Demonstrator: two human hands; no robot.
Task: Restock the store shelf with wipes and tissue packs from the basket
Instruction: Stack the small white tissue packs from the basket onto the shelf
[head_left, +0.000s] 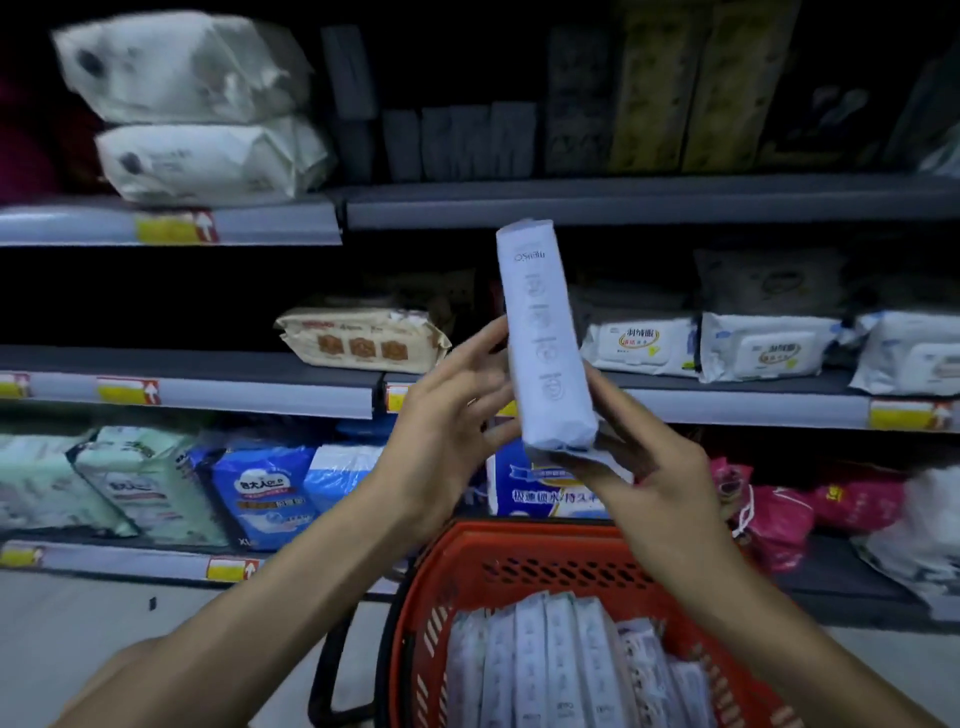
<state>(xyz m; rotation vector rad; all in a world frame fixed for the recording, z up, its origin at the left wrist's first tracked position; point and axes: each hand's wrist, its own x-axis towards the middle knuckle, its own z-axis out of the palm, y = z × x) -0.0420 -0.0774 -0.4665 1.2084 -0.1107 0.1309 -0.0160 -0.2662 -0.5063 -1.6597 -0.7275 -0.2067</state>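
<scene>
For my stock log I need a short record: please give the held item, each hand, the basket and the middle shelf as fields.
held item: white pack, nearly upright, in front of the middle shelf
right hand: holds the pack's lower end
left hand: extended fingers touch its left side
basket: red, below the hands, more white packs standing inside
middle shelf: beige pack and white lidded wipes packs
</scene>
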